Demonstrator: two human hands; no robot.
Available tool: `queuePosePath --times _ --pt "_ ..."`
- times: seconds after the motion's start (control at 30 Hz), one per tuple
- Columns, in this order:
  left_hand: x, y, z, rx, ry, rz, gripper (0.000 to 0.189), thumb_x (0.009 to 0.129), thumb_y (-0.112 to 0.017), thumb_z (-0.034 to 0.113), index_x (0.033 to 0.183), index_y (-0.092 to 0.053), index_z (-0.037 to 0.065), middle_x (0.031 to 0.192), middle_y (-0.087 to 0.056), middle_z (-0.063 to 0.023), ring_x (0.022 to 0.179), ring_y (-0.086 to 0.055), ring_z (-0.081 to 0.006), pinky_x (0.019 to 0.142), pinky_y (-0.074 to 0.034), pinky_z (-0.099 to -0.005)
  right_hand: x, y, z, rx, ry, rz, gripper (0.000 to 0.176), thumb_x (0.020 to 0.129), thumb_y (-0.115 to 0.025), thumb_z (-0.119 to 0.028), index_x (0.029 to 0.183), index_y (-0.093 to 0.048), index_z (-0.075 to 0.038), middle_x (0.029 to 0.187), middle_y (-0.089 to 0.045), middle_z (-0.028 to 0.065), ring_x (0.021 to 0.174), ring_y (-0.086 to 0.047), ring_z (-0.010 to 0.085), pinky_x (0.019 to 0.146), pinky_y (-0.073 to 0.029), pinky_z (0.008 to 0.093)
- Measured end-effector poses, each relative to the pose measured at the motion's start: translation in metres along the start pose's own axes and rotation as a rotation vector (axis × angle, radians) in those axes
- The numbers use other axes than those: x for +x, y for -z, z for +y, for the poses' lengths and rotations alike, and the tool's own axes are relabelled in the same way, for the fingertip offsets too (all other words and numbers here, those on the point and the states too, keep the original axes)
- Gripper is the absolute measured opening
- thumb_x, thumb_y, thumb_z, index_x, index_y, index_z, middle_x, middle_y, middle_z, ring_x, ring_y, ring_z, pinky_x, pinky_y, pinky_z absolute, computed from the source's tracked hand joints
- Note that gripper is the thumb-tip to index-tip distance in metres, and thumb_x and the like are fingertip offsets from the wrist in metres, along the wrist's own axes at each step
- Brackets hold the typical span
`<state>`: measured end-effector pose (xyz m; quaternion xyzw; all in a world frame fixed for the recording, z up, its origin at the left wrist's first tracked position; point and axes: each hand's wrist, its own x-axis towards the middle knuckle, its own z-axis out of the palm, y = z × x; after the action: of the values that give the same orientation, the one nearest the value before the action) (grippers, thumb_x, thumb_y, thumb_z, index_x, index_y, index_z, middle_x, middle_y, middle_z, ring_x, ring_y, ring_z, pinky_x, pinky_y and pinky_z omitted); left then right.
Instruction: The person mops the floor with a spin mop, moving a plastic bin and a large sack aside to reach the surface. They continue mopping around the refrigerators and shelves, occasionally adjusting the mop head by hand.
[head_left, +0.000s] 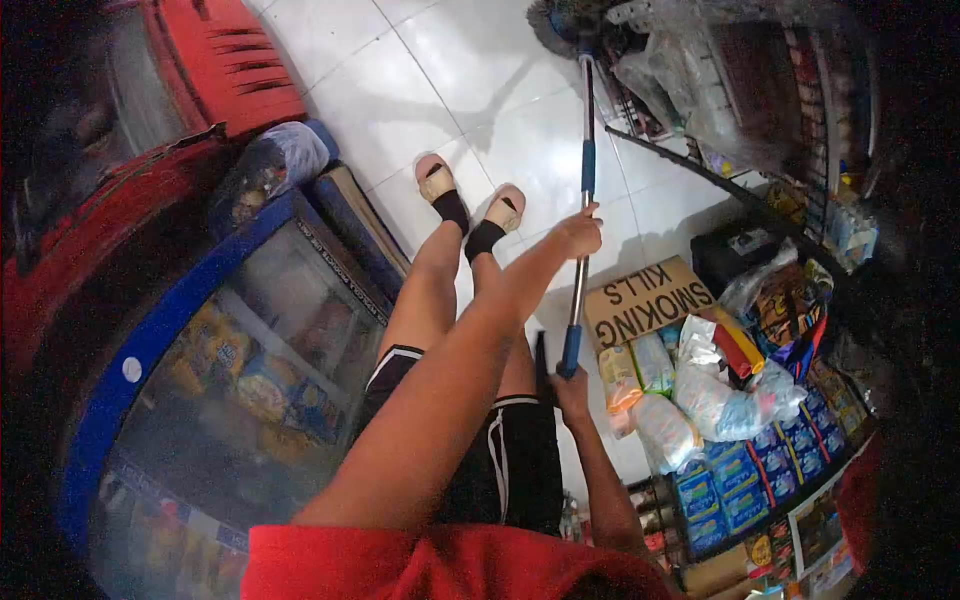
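Note:
A mop with a shiny metal pole and blue grips slants from my hands up to its dark, fuzzy head on the white tiles at the top. My left hand is wrapped round the middle of the pole, just below the blue sleeve. Lower down, my right hand closes on the pole's blue end grip; its fingers are partly hidden. A thin black bar stands next to that hand, and I cannot make out what it is.
To my left is a blue-framed glass-top freezer with packs inside. Right of me, a cardboard sign, plastic-wrapped packs and blue packs crowd a shelf. A wire rack stands at upper right, a red crate-like object at upper left.

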<state>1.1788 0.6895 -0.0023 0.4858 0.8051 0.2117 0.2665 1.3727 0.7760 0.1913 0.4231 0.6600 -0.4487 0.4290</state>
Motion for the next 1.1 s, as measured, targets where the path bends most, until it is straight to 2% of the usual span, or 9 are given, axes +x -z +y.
queuePosePath --times 0.27,0.33,0.53,0.67,0.8,0.97,1.0,1.03,1.1 --pt "-0.023 -0.035 0.119 -0.212 0.002 0.111 0.006 0.059 -0.059 0.009 0.054 -0.057 0.012 0.065 -0.057 -0.0016 0.084 -0.053 -0.0188 0.099 -0.020 -0.0523 -0.085 0.022 0.087 -0.079 -0.167 0.040 0.009 0.069 -0.056 -0.009 0.073 -0.048 -0.007 0.056 -0.039 -0.0017 0.050 -0.039 0.0060 0.044 -0.033 0.0253" --pt "-0.042 -0.030 0.150 -0.322 -0.134 0.046 0.007 0.055 -0.061 0.008 0.052 -0.056 0.013 0.064 -0.057 -0.0023 0.086 -0.053 -0.0197 0.098 -0.018 -0.0557 -0.107 0.049 0.248 -0.411 0.121 0.151 0.015 0.074 -0.055 -0.013 0.081 -0.053 0.000 0.064 -0.052 0.0043 0.059 -0.050 0.0162 0.054 -0.041 0.0327" --pt "-0.030 -0.047 0.141 -0.366 -0.201 0.033 0.008 0.055 -0.059 0.005 0.051 -0.055 0.011 0.059 -0.056 -0.0055 0.082 -0.055 -0.0218 0.096 -0.022 -0.0546 -0.101 0.035 0.197 0.170 -0.192 0.096 0.015 0.075 -0.053 -0.013 0.080 -0.054 0.001 0.061 -0.051 0.0038 0.055 -0.048 0.0162 0.050 -0.040 0.0325" --pt "-0.011 -0.037 0.084 -0.400 -0.030 0.179 0.009 0.057 -0.057 0.006 0.049 -0.055 0.009 0.057 -0.055 -0.0086 0.074 -0.056 -0.0221 0.094 -0.028 -0.0456 -0.051 0.006 0.060 -0.002 -0.271 -0.013 0.010 0.073 -0.051 -0.009 0.065 -0.045 -0.010 0.056 -0.041 -0.0032 0.050 -0.042 0.0084 0.044 -0.035 0.0258" --pt "-0.012 -0.050 0.070 -0.281 -0.105 0.111 0.009 0.057 -0.057 0.008 0.048 -0.055 0.008 0.058 -0.056 -0.0093 0.073 -0.055 -0.0212 0.088 -0.032 -0.0404 -0.006 -0.005 0.118 -0.157 0.008 0.008 0.010 0.070 -0.053 -0.008 0.063 -0.046 -0.009 0.054 -0.041 -0.0022 0.049 -0.042 0.0092 0.044 -0.035 0.0263" --pt "0.018 -0.151 0.169 -0.064 -0.016 -0.212 0.008 0.072 -0.056 0.018 0.069 -0.064 0.019 0.071 -0.061 0.0000 0.074 -0.058 -0.0166 0.094 -0.028 -0.0413 -0.077 0.027 0.138 -0.093 -0.201 -0.067 0.009 0.070 -0.056 -0.008 0.069 -0.049 -0.004 0.058 -0.046 0.0012 0.051 -0.045 0.0112 0.044 -0.037 0.0287" --pt "-0.018 -0.110 0.189 -0.022 -0.074 -0.106 0.004 0.055 -0.063 0.013 0.057 -0.063 0.010 0.061 -0.058 -0.0073 0.065 -0.056 -0.0234 0.072 -0.042 -0.0378 -0.096 0.038 0.142 -0.111 -0.194 -0.055 0.009 0.065 -0.055 -0.007 0.063 -0.047 -0.006 0.056 -0.044 -0.0003 0.050 -0.043 0.0104 0.044 -0.036 0.0298" --pt "-0.024 -0.060 0.196 -0.169 -0.200 -0.434 0.012 0.060 -0.070 0.030 0.068 -0.064 0.024 0.067 -0.061 0.0009 0.072 -0.057 -0.0155 0.081 -0.034 -0.0386 -0.118 0.054 0.141 0.026 -0.319 -0.091 0.009 0.065 -0.056 -0.007 0.065 -0.047 -0.005 0.056 -0.045 0.0000 0.050 -0.044 0.0106 0.044 -0.037 0.0294" --pt "-0.037 -0.069 0.243 -0.216 -0.137 -0.326 0.016 0.055 -0.073 0.030 0.067 -0.064 0.023 0.067 -0.061 0.0007 0.070 -0.057 -0.0170 0.076 -0.036 -0.0350 -0.155 0.087 0.147 -0.126 -0.415 -0.158 0.009 0.065 -0.057 -0.006 0.067 -0.048 -0.004 0.058 -0.047 0.0009 0.050 -0.045 0.0113 0.043 -0.037 0.0287"
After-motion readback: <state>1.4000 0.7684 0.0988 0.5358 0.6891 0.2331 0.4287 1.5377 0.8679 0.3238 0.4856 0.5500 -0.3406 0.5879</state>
